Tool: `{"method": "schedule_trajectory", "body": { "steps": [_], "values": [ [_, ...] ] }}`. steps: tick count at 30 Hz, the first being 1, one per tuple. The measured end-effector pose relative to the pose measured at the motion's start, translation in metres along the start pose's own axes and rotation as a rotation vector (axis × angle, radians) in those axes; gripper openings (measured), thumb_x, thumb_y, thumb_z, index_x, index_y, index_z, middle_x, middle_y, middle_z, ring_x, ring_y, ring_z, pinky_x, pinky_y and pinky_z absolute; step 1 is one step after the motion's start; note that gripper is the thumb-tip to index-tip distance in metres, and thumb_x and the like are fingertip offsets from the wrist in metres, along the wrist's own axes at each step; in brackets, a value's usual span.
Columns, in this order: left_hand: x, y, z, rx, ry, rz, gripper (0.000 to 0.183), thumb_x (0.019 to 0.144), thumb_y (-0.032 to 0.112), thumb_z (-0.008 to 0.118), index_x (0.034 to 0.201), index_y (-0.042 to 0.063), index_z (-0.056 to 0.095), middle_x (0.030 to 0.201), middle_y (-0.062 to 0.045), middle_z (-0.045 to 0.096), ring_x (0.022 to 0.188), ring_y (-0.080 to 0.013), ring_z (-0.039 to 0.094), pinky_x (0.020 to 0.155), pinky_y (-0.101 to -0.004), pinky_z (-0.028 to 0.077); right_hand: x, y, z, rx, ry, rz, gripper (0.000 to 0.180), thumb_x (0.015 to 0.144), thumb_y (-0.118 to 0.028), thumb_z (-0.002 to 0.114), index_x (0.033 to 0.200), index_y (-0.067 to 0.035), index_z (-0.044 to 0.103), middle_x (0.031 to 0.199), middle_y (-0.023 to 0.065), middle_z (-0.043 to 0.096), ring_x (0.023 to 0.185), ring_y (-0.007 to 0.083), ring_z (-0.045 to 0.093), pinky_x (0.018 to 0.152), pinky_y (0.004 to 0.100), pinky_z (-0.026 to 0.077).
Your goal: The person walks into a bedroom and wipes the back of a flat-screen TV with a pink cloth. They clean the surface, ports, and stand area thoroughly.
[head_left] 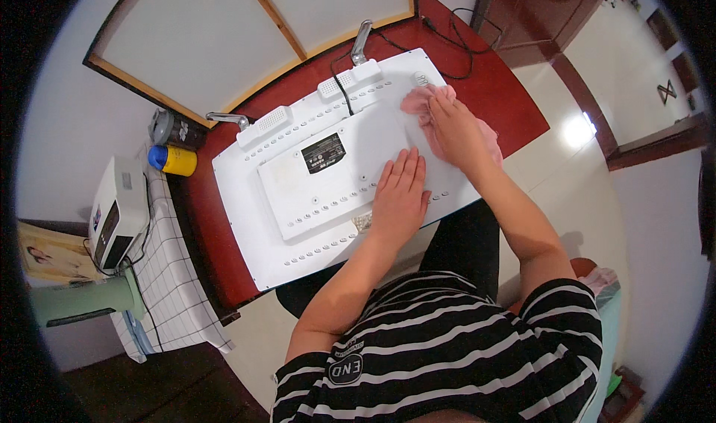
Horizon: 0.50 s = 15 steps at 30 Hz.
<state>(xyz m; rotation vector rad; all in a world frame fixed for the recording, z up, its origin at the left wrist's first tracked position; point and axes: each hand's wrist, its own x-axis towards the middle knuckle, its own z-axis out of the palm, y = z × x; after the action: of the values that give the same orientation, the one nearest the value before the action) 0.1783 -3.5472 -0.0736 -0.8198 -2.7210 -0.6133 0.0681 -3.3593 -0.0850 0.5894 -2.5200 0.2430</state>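
A white flat-screen television (268, 188) lies face down across the table, its back panel up. Two silver stand legs (362, 37) jut from its far edge, beside the white speaker housings (272, 122). My left hand (400, 193) rests flat on the raised rear cover near the close edge, holding nothing. At the television's right end, my right hand (454, 129) presses a pink cloth (419, 99) onto the panel, and part of the cloth hangs past the wrist. A black label (323, 153) with writing sits on the cover. A black cable (342, 90) runs from the cover's far edge.
Under the television is a dark red table (514, 115). A framed white panel (196, 37) leans behind it. At the left are a yellow canister with a blue lid (178, 161), a grey-lidded container (176, 129) and a white appliance (116, 210) on a checked cloth (168, 255).
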Motion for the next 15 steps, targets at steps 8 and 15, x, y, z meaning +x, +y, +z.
{"method": "schedule_trajectory", "body": {
  "steps": [8, 15],
  "values": [
    [0.001, 0.002, -0.004, 0.022, -0.038, -0.007, 0.066, 0.086, 0.022, 0.067, 0.144, -0.002, 0.045, 0.154, -0.018, 0.041, 0.143, -0.0339, 0.039, 0.118, -0.0484, 0.03, 0.047, 0.017, 0.042, 0.028, -0.028, 0.192, 0.032, 0.093, -0.02, 0.058, 0.12, -0.004, 0.062, 0.125, 0.0159, 0.063, 0.099, 0.0369, 0.062, 0.087, 0.045, 0.052],
    [-0.001, 0.0, -0.003, -0.006, -0.013, -0.009, 0.066, 0.086, 0.021, 0.067, 0.144, -0.001, 0.045, 0.155, -0.017, 0.041, 0.143, -0.0331, 0.038, 0.118, -0.0484, 0.029, 0.05, 0.002, 0.034, 0.064, 0.049, 0.409, 0.026, 0.089, -0.023, 0.063, 0.108, -0.008, 0.071, 0.108, 0.0144, 0.063, 0.097, 0.0365, 0.06, 0.08, 0.0452, 0.052]
  ]
}}
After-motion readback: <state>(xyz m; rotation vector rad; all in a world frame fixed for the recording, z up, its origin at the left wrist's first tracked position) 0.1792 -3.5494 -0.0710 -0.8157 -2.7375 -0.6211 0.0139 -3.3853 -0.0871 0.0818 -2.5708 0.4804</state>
